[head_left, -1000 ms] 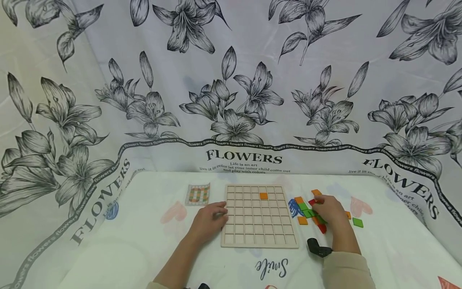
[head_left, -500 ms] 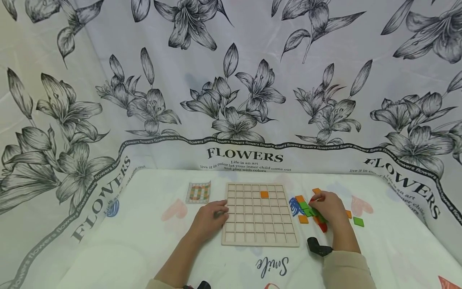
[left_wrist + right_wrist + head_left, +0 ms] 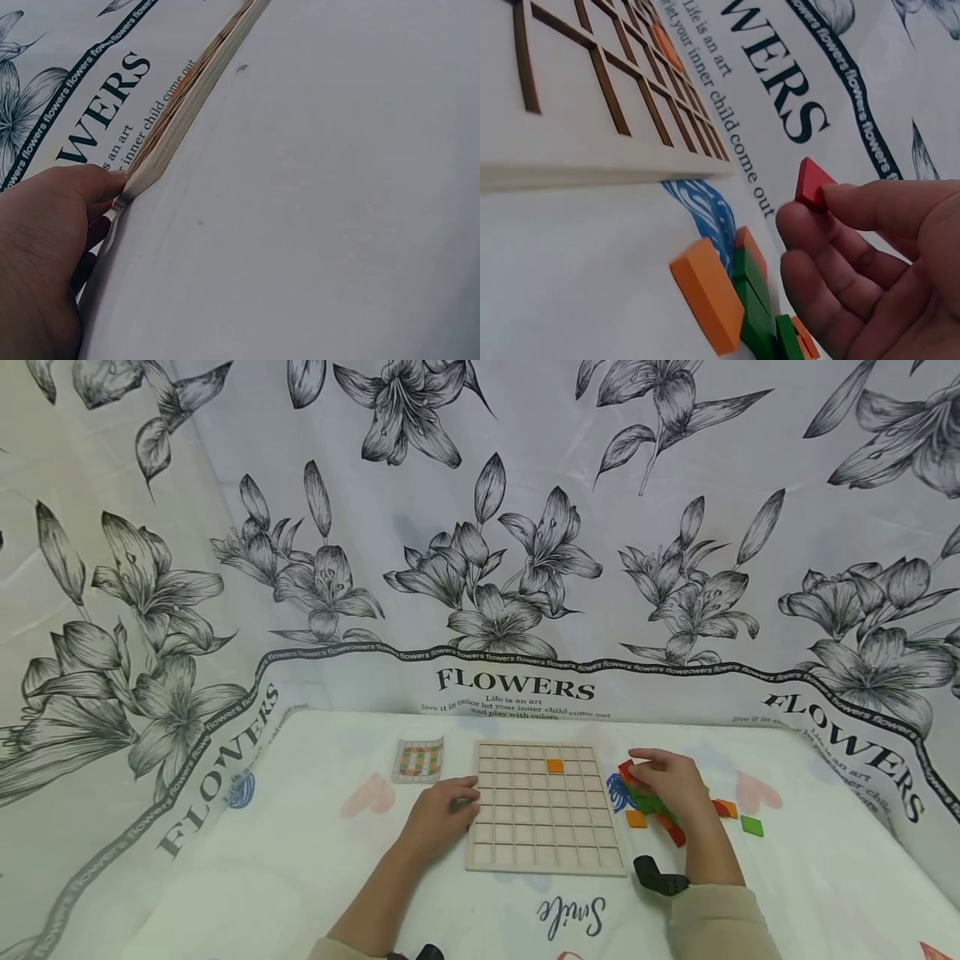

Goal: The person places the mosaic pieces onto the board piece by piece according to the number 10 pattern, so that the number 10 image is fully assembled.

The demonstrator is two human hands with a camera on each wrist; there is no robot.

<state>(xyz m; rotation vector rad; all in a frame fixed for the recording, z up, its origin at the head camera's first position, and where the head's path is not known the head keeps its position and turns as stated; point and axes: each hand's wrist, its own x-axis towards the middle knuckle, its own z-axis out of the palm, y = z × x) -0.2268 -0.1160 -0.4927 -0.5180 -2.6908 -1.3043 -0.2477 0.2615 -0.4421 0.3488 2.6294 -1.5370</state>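
My right hand pinches a red square tile between thumb and index finger, raised above the loose tiles at the board's right. The other fingers bend below the tile in the right wrist view. My left hand touches the left edge of the wooden grid board, fingers loosely bent; the left wrist view has its fingertips against the board's side. One orange tile sits in a cell of the board's second row. Under and beside my right hand lie green tiles, orange ones and red ones, partly hidden.
A small card with a coloured grid pattern lies left of the board. A lone orange tile lies by the board's right edge, and a green tile farther right. A flower-printed curtain hangs behind the white-covered table.
The right hand has lifted the red tile off the pile and moved slightly left toward the board. The left hand stays at the board's edge. The head view has shifted a little.
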